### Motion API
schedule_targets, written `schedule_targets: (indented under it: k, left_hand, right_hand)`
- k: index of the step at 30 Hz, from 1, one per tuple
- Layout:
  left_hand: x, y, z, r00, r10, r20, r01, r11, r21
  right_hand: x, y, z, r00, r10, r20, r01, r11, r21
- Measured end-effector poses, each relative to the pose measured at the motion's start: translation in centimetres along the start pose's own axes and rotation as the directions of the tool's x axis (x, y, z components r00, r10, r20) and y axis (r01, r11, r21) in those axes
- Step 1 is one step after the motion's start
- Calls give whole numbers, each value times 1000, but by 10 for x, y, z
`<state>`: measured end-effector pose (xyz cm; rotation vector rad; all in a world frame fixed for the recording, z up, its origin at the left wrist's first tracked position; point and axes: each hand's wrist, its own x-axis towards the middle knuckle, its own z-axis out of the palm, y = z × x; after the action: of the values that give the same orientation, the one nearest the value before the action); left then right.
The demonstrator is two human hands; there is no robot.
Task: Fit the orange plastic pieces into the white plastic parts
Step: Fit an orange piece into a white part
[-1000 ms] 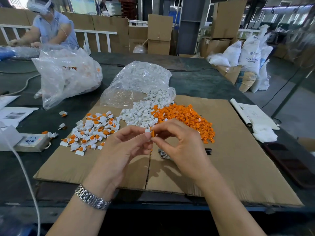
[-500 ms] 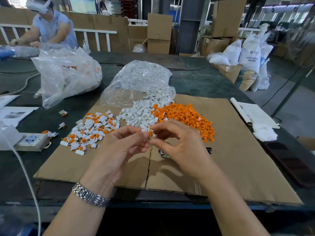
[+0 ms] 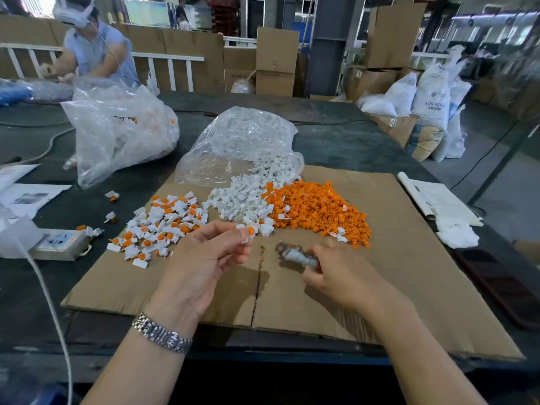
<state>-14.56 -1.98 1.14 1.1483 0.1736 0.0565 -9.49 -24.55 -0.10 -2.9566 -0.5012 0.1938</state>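
My left hand (image 3: 210, 258) pinches a small white part with an orange piece in it (image 3: 247, 231), held above the cardboard sheet (image 3: 409, 273). My right hand (image 3: 339, 276) has come down to the cardboard and grips a blurred metal tool (image 3: 295, 255) lying there. A heap of loose orange pieces (image 3: 318, 211) lies ahead to the right. Beside it, a heap of white parts (image 3: 242, 200) spills from a clear bag (image 3: 242, 141). Fitted white-and-orange pieces (image 3: 160, 226) are spread at the left of the cardboard.
A second clear bag (image 3: 117, 130) stands at the left back. A white power strip (image 3: 55, 244) with its cable and papers (image 3: 26, 197) lie at the left edge. Rolled papers (image 3: 435, 197) and a white rag (image 3: 458, 232) sit at the right. Another person (image 3: 93, 51) works across the table.
My hands have parted. The right hand let go of the piece, dropped to the cardboard and took the metal tool. The left hand keeps the white-and-orange piece and has moved slightly left.
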Motion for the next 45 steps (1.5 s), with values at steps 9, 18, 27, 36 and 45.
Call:
schedule_targets:
  k: [9,18,27,36,45]
  left_hand:
    - [11,-4,6,991,26,-133,-33,998,-56]
    - [15,-9,3,969,129,-213,-128,992,17]
    - [16,-20,2,954,167,-251,-144,984,109]
    - [15,-17,0,955,152,-256,-124,985,122]
    - [14,-10,-6,962,68,-264,-49,996,76]
  right_hand:
    - [1,-45,-39,956,-102,276,-106,756,646]
    - [-2,-69,-32,956,-154,252,-91,659,747]
    - [-8,-76,-25,970,-161,182,-10,721,692]
    - [-8,-77,-12,996,-89,-31,93,855,511]
    - [2,-42,-5,999,-36,28,25,944,328]
